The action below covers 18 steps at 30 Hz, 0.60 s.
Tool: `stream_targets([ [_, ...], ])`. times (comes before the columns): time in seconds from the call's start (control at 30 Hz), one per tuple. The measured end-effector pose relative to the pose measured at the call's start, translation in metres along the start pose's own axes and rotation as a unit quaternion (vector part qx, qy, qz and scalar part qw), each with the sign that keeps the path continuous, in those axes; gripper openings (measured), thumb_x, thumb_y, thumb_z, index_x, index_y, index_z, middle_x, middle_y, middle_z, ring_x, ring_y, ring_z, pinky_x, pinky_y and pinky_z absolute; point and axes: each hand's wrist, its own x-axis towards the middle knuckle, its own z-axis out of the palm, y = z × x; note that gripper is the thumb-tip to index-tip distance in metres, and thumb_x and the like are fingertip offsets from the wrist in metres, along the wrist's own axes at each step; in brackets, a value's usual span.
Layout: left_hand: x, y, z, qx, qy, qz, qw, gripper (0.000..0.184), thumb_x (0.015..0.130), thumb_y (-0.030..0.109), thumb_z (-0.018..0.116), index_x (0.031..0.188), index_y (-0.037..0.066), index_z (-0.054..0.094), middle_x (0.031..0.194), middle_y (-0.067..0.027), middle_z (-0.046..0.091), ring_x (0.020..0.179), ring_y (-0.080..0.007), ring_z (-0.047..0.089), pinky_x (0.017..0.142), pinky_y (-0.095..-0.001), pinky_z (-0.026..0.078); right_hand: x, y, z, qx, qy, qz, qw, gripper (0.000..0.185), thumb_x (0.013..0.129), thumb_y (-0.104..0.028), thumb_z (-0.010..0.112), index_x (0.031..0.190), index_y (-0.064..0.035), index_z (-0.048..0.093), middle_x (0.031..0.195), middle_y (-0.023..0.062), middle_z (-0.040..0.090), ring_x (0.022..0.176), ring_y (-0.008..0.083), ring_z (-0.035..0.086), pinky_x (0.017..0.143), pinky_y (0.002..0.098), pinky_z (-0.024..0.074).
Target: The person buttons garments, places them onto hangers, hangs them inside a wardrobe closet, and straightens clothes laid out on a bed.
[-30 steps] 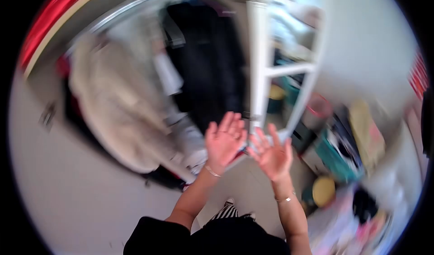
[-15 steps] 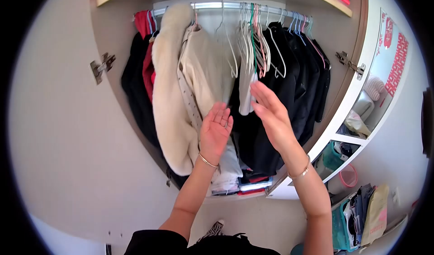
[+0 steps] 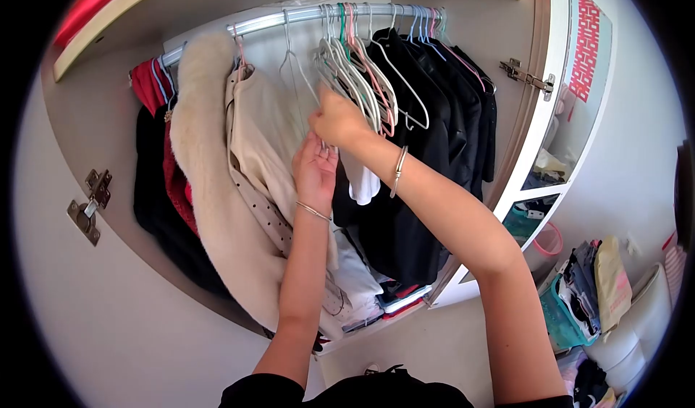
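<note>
My right hand [image 3: 340, 120] is closed at the lower end of a white clothes hanger [image 3: 288, 49] on the rail; its fingertips are partly hidden behind the knuckles. Just below it, my left hand [image 3: 316, 170] is palm up, its fingers loosely curled and apart, with no visible hold on anything. Beside my right hand hangs a bunch of bare white hangers [image 3: 364, 82], with a pink hanger [image 3: 380, 93] among them. A white piece [image 3: 363, 183] hangs under my right forearm. Left of my hands are a cream coat [image 3: 257, 136] and a fluffy beige coat [image 3: 203, 125].
Black jackets [image 3: 405, 191] hang at right on the metal rail [image 3: 264, 22]. A shelf [image 3: 101, 49] runs above it. Open doors with hinges [image 3: 527, 76] flank the wardrobe. Folded clothes [image 3: 405, 301] lie at its bottom. A teal basket [image 3: 568, 314] of clothes stands at right.
My right hand has moved left and closed at the hanger. My left hand has come just under it. The whole view has turned, so the clothes sit further left.
</note>
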Motion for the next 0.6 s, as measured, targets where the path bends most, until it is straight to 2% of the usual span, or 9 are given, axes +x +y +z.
stream_targets([
  [0.03, -0.004, 0.002, 0.013, 0.039, 0.007, 0.034, 0.999, 0.020, 0.091, 0.012, 0.052, 0.109, 0.004, 0.057, 0.099, -0.0029, 0.062, 0.089, -0.0125, 0.059, 0.084, -0.0268, 0.047, 0.003, 0.003, 0.004, -0.012, -0.010, -0.017, 1.000, 0.033, 0.077, -0.017, 0.059, 0.102, 0.0044, 0.057, 0.082, 0.0209, 0.064, 0.080, 0.0328, 0.064, 0.074, 0.0412, 0.0491],
  [0.07, -0.004, 0.005, 0.020, 0.079, 0.013, 0.070, 0.994, 0.021, 0.091, 0.009, 0.051, 0.111, 0.004, 0.057, 0.100, -0.0031, 0.063, 0.088, -0.0118, 0.060, 0.082, -0.0246, 0.048, 0.005, 0.004, 0.008, -0.009, -0.008, -0.021, 1.000, 0.033, 0.077, -0.017, 0.059, 0.102, 0.0044, 0.057, 0.082, 0.0209, 0.064, 0.080, 0.0328, 0.064, 0.074, 0.0412, 0.0491],
  [0.13, -0.001, 0.009, 0.020, 0.076, -0.019, 0.060, 0.995, 0.022, 0.091, 0.011, 0.052, 0.112, 0.003, 0.055, 0.101, -0.0025, 0.061, 0.087, -0.0108, 0.059, 0.081, -0.0253, 0.048, 0.004, 0.005, 0.013, 0.139, 0.041, 0.040, 0.989, 0.020, 0.082, -0.014, 0.053, 0.088, 0.0032, 0.059, 0.068, 0.0152, 0.062, 0.066, 0.0244, 0.063, 0.062, 0.0367, 0.0491],
  [0.17, 0.001, 0.009, 0.020, 0.069, -0.050, 0.046, 0.995, 0.023, 0.092, 0.012, 0.053, 0.113, 0.002, 0.053, 0.103, -0.0018, 0.060, 0.086, -0.0097, 0.057, 0.080, -0.0259, 0.048, 0.005, 0.005, 0.014, 0.160, 0.059, 0.030, 0.985, 0.020, 0.086, -0.012, 0.048, 0.091, 0.0032, 0.059, 0.063, 0.0113, 0.060, 0.057, 0.0177, 0.059, 0.054, 0.0318, 0.0466],
  [0.3, -0.011, 0.010, 0.052, 0.082, -0.013, 0.069, 0.994, 0.028, 0.092, 0.012, 0.053, 0.118, 0.001, 0.051, 0.107, -0.0030, 0.060, 0.088, -0.0102, 0.058, 0.081, -0.0262, 0.047, -0.015, -0.011, -0.008, 0.231, 0.090, -0.008, 0.969, 0.022, 0.089, -0.014, 0.044, 0.094, 0.0031, 0.057, 0.063, 0.0087, 0.060, 0.056, 0.0156, 0.057, 0.050, 0.0275, 0.0436],
  [0.4, -0.020, 0.008, 0.055, 0.094, -0.044, 0.073, 0.992, 0.033, 0.092, 0.014, 0.052, 0.122, 0.002, 0.049, 0.113, -0.0057, 0.058, 0.094, -0.0120, 0.058, 0.084, -0.0271, 0.047, -0.041, -0.016, -0.022, 0.321, 0.075, -0.011, 0.944, 0.021, 0.090, -0.013, 0.042, 0.094, 0.0020, 0.057, 0.061, 0.0060, 0.058, 0.054, 0.0132, 0.054, 0.048, 0.0280, 0.0429],
  [0.47, -0.033, 0.004, 0.055, 0.144, -0.104, 0.052, 0.983, 0.039, 0.092, 0.018, 0.052, 0.127, 0.003, 0.045, 0.117, -0.0083, 0.057, 0.100, -0.0143, 0.057, 0.087, -0.0295, 0.046, -0.076, -0.017, -0.042, 0.344, 0.035, 0.024, 0.938, 0.019, 0.091, -0.012, 0.042, 0.093, 0.0008, 0.056, 0.064, 0.0051, 0.057, 0.056, 0.0110, 0.052, 0.053, 0.0269, 0.0443],
  [0.53, -0.059, -0.004, 0.057, 0.128, -0.095, 0.034, 0.987, 0.042, 0.093, 0.022, 0.051, 0.129, 0.004, 0.043, 0.120, -0.0092, 0.055, 0.103, -0.0152, 0.056, 0.089, -0.0306, 0.045, -0.115, -0.005, -0.049, 0.437, 0.053, -0.016, 0.898, 0.017, 0.092, -0.011, 0.042, 0.094, 0.0004, 0.054, 0.069, 0.0070, 0.057, 0.061, 0.0118, 0.053, 0.061, 0.0249, 0.0450],
  [0.6, -0.084, -0.012, 0.064, 0.115, -0.083, 0.009, 0.990, 0.044, 0.093, 0.025, 0.050, 0.131, 0.004, 0.041, 0.123, -0.0100, 0.053, 0.106, -0.0162, 0.055, 0.091, -0.0318, 0.045, -0.174, 0.003, -0.075, 0.491, 0.013, 0.021, 0.871, 0.017, 0.094, -0.013, 0.043, 0.098, 0.0005, 0.052, 0.071, 0.0079, 0.057, 0.066, 0.0132, 0.055, 0.067, 0.0246, 0.0450],
])
